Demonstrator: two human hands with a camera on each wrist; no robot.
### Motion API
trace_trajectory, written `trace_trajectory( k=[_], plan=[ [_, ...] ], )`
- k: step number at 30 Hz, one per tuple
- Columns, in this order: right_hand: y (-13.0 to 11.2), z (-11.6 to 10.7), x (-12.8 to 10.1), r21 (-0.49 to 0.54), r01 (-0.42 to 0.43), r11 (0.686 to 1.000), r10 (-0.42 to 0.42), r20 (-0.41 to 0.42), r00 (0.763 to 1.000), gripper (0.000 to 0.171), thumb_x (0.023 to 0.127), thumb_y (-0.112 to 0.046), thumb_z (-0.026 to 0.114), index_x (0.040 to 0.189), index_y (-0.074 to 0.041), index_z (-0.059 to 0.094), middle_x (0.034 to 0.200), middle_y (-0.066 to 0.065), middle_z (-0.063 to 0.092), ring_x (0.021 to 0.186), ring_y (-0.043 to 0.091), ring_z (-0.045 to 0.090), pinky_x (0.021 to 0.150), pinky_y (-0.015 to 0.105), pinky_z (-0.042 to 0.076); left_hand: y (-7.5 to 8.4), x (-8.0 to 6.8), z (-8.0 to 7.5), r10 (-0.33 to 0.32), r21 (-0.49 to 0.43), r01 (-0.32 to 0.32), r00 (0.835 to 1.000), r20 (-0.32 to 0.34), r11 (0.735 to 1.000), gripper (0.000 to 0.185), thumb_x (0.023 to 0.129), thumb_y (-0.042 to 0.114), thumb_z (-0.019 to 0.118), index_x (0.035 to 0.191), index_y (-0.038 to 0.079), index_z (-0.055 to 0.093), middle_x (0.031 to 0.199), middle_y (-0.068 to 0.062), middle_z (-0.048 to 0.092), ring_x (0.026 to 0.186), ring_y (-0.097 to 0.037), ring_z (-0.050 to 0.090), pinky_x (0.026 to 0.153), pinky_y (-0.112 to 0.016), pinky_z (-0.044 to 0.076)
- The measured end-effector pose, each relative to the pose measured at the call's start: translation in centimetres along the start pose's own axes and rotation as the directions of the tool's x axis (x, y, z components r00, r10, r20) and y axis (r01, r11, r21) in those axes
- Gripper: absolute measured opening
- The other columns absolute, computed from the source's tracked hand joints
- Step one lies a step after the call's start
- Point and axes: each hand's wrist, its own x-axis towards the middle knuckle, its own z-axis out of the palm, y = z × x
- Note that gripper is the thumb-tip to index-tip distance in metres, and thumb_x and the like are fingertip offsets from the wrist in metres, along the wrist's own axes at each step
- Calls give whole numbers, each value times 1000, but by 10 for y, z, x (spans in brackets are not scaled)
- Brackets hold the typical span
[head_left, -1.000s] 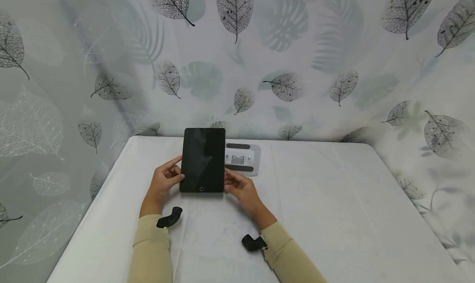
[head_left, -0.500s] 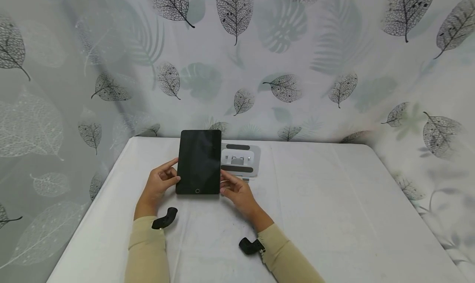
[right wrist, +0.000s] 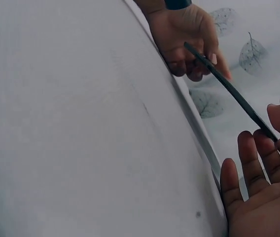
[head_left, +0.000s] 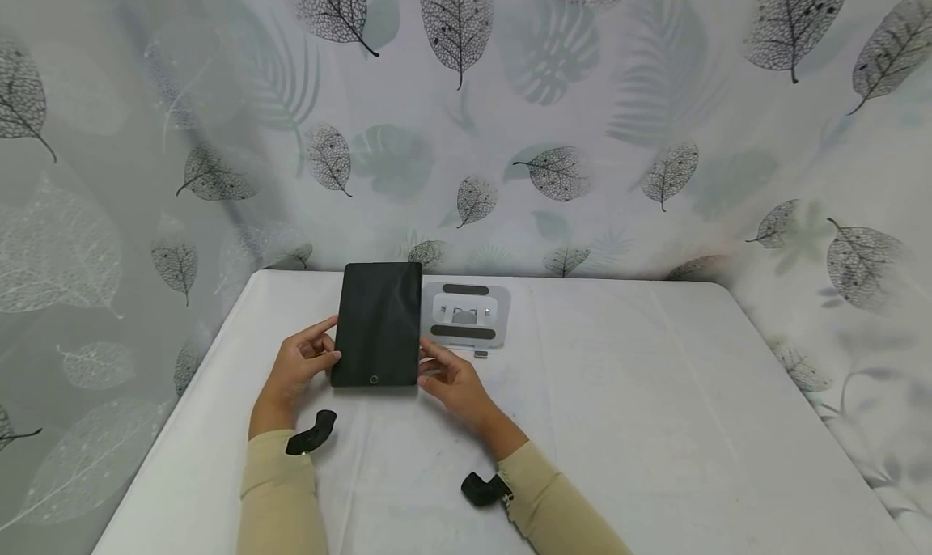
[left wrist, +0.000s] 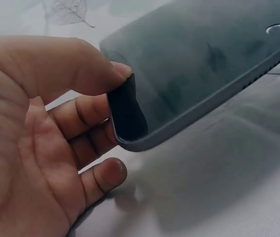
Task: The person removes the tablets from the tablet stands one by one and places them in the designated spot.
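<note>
The person holds a tablet (head_left: 379, 324) between both hands, lifted just above the white table (head_left: 655, 393) near its far left part. It is a thin, dark slab with rounded corners; its screen is black and unlit, slightly glossy, with a small round button ring at the near short edge. In the left wrist view the edge shows a greyish rim with a row of tiny holes.

The left hand (head_left: 294, 369) pinches the tablet's left long edge, thumb on the glass and the other fingers curled underneath. The right hand (head_left: 451, 381) is at the right long edge near the lower corner; its fingers (right wrist: 258, 163) are fairly straight and close together beneath the slab, the thumb up by the edge, and I cannot tell how firmly it grips.

Just beyond the tablet's right side, a silver stand (head_left: 466, 316) with two dark pads lies flat on the table. A leaf-patterned curtain (head_left: 582, 134) hangs behind.
</note>
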Motion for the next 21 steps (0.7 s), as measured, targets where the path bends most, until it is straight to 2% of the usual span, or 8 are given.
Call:
trace_trajectory(
  k=[2, 7, 10, 16, 21],
  plan=[
    [0, 4, 1, -42, -17, 999, 16, -15, 1000, 62, 97, 0, 62, 155, 3, 39, 140, 29, 52, 124, 40, 58, 99, 19, 52, 1, -1, -1, -27, 0, 27, 1000, -1, 1000, 62, 89, -13, 65, 147, -12, 44, 78, 11, 59, 68, -2, 52, 60, -18, 49],
    [2, 11, 3, -116, -84, 990, 74, -86, 994, 63, 96, -2, 65, 155, -4, 42, 138, 20, 56, 123, 35, 59, 97, 22, 53, 5, 0, -1, -87, 15, 87, 996, 8, 996, 61, 89, -12, 65, 147, -14, 44, 78, 13, 58, 70, -1, 51, 62, -17, 48],
    [2, 15, 4, -169, -125, 978, 106, -115, 988, 61, 96, -5, 66, 153, -2, 45, 135, 19, 59, 121, 33, 60, 97, 25, 53, 8, -1, -1, -122, 47, 122, 993, -5, 991, 60, 90, -10, 65, 146, -12, 46, 77, 12, 57, 69, -1, 50, 62, -18, 47],
    [-3, 22, 5, -317, -211, 925, 171, -147, 974, 59, 95, -18, 71, 147, 0, 52, 122, 16, 67, 108, 26, 64, 91, 26, 52, 11, -2, -4, -213, 95, 216, 976, -42, 972, 59, 90, -6, 65, 146, -8, 49, 74, 14, 55, 63, -2, 43, 56, -22, 38],
    [-8, 24, 6, -336, -218, 916, 181, -139, 974, 58, 95, -17, 71, 147, 0, 53, 119, 14, 68, 107, 24, 66, 90, 27, 53, 10, -2, -6, -234, 103, 238, 971, -48, 966, 58, 90, -6, 65, 145, -10, 49, 70, 13, 54, 60, -3, 41, 55, -24, 36]
  ],
)
